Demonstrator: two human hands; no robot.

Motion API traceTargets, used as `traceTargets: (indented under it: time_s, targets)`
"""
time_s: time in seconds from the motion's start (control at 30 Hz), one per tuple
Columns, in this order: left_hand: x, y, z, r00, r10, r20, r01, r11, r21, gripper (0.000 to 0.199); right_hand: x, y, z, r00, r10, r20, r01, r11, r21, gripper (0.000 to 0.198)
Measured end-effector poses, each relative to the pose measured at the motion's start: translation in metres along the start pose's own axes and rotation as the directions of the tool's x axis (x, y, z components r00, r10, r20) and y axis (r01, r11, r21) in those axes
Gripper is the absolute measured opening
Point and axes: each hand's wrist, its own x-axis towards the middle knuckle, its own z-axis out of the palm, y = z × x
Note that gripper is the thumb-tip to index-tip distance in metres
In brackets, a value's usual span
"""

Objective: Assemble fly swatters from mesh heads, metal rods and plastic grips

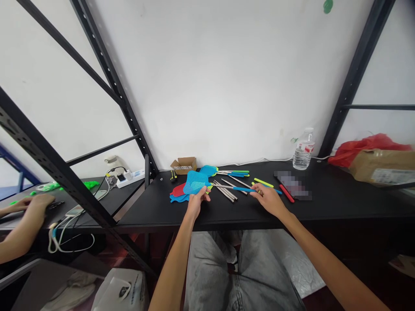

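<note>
A blue fly swatter (196,182) with a metal rod and blue handle is held level above the black table. My left hand (198,201) pinches it where the mesh head meets the rod. The end of its handle is between the fingers of my right hand (266,198). Beneath and left of it lie a red swatter head (178,190) and blue swatter heads (180,198). Several bare metal rods (226,192) rest below the swatter's rod. Loose yellow handles (263,182) and a red handle (286,193) lie about my right hand.
Behind are more swatters (233,172), an open cardboard box (184,165) and a black-and-yellow tool (173,176). A water bottle (304,149) stands at right, near a taped carton (382,166). A black rack post (58,160) separates another person's arm (26,229) at left.
</note>
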Motion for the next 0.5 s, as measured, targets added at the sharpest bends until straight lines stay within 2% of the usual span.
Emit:
traceTargets:
  time_s: [0.13,0.5]
  targets:
    - [-0.0023,0.0028,0.0012,0.999,0.002,0.038,-0.003,1.000,0.020,0.038,-0.0005,0.0008,-0.0015,0.999,0.002,0.033,-0.004,0.998,0.055,0.026]
    - [-0.0043,0.0051,0.0018,0.986,-0.002,0.166,-0.017,0.994,0.110,0.040,-0.0007,-0.0056,-0.0061,0.996,-0.036,0.080,0.032,0.998,0.046,0.042]
